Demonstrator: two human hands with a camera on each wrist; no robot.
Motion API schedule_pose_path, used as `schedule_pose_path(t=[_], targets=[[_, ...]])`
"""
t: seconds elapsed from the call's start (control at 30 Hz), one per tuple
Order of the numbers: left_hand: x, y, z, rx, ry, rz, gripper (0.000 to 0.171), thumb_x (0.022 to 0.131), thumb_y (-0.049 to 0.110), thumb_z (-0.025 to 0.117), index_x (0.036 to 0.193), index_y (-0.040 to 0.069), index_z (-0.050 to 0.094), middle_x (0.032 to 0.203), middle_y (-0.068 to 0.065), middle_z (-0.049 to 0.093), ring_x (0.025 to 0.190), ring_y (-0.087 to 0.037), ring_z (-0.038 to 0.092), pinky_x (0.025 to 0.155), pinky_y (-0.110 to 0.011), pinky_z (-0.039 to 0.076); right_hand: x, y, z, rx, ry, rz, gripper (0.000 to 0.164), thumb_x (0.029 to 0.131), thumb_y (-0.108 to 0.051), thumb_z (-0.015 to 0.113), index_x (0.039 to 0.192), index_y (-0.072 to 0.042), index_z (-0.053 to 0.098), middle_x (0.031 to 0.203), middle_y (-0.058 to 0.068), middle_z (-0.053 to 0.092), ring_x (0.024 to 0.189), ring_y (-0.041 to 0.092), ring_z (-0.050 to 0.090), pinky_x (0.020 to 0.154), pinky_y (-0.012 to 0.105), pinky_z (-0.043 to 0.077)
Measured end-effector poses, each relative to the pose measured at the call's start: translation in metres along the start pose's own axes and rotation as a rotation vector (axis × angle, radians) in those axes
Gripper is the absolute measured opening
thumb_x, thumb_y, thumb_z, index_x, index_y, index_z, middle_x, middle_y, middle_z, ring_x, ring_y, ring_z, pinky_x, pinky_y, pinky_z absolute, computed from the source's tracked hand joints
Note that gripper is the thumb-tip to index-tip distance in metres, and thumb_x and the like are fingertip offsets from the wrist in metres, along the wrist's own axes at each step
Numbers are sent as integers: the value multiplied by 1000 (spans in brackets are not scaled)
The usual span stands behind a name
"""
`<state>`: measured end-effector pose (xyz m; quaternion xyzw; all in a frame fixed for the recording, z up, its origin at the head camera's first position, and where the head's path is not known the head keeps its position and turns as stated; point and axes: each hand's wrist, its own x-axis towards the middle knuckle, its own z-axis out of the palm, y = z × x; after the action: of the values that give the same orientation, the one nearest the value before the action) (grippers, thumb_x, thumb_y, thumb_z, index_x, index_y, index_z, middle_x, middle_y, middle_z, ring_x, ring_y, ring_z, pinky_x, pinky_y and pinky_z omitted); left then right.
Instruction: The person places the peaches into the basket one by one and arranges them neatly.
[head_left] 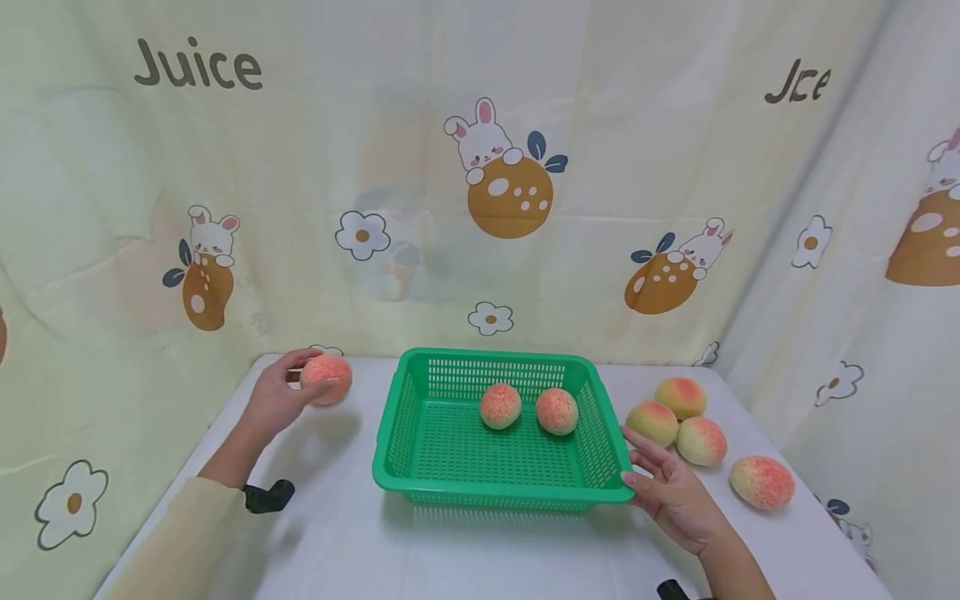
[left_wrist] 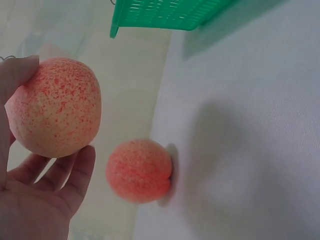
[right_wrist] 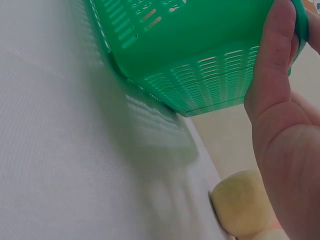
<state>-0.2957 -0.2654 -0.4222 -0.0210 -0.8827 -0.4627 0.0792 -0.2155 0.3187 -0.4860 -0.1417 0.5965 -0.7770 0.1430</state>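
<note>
My left hand grips a pink speckled peach between thumb and fingers, left of the green basket. In the left wrist view this peach is raised off the white table, and a second pink peach rests on the surface beyond it. The head view does not clearly separate the two. My right hand holds the basket's right rim near the front corner, with the thumb against the outside. Two peaches, one nearer the middle and one further right, lie inside the basket.
To the right of the basket sit several peaches: a cluster of yellowish ones and a redder one nearer the table's right edge. A printed curtain hangs behind and at both sides of the white table.
</note>
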Motion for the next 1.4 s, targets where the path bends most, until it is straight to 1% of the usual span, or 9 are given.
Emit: schedule_pose_path(t=[0.13, 0.27, 0.37, 0.5, 0.7, 0.87, 1.03, 1.17, 1.4], targets=[[3, 3, 4, -3, -12, 41, 68, 92, 42, 77, 148, 13, 51, 142, -21, 53, 125, -39, 51, 80, -30, 56, 0, 0, -1, 7, -7, -5, 69, 102, 8, 48, 163, -13, 25, 120, -4, 61, 107, 8, 68, 91, 29, 61], [7, 8, 8, -24, -36, 43, 63, 90, 40, 79, 143, 15, 54, 139, -19, 55, 123, -38, 53, 80, -31, 58, -1, 1, -1, 14, -11, -8, 69, 103, 9, 48, 163, -14, 25, 121, -4, 61, 108, 8, 68, 91, 28, 61], [10, 12, 10, -38, -59, 49, 63, 89, 41, 80, 141, 15, 55, 137, -18, 57, 122, -37, 55, 79, -31, 58, -1, 1, -1, 13, -12, -9, 69, 103, 9, 48, 163, -14, 24, 121, -4, 61, 108, 8, 68, 92, 28, 60], [13, 19, 15, -34, -86, 79, 65, 87, 42, 81, 140, 14, 55, 134, -17, 59, 119, -35, 57, 77, -30, 59, -2, 0, 0, 13, -12, -10, 69, 103, 8, 48, 164, -13, 23, 120, -4, 61, 107, 8, 68, 91, 29, 61], [20, 29, 22, -46, -127, 90, 60, 88, 36, 82, 139, 15, 56, 133, -15, 59, 115, -34, 59, 77, -35, 61, -2, 0, 0, 13, 1, -3, 69, 102, 8, 49, 163, -14, 25, 120, -4, 61, 107, 9, 68, 91, 29, 61], [25, 40, 28, -17, -139, 106, 58, 89, 32, 81, 138, 15, 56, 135, -14, 61, 114, -34, 60, 81, -35, 60, -2, -1, 1, 11, 11, 5, 70, 102, 8, 50, 163, -14, 25, 120, -4, 61, 107, 9, 68, 91, 29, 61], [28, 51, 33, -10, -163, 93, 59, 89, 37, 80, 138, 16, 55, 135, -11, 60, 117, -33, 58, 85, -38, 60, -2, -1, 0, 13, 13, 7, 69, 102, 8, 50, 163, -14, 25, 121, -4, 61, 107, 9, 68, 92, 29, 61], [30, 58, 34, -31, -185, 69, 59, 89, 39, 80, 137, 19, 55, 135, -9, 59, 119, -33, 56, 85, -38, 60, 0, 0, 0, 10, 13, 9, 69, 102, 7, 50, 163, -14, 25, 120, -4, 61, 106, 8, 68, 91, 29, 61], [34, 74, 38, -76, -209, 87, 59, 90, 38, 79, 139, 17, 55, 137, -9, 57, 117, -32, 58, 90, -40, 58, -1, 0, 1, 15, 4, 1, 70, 102, 8, 49, 163, -13, 24, 120, -4, 60, 106, 9, 69, 91, 29, 61]])
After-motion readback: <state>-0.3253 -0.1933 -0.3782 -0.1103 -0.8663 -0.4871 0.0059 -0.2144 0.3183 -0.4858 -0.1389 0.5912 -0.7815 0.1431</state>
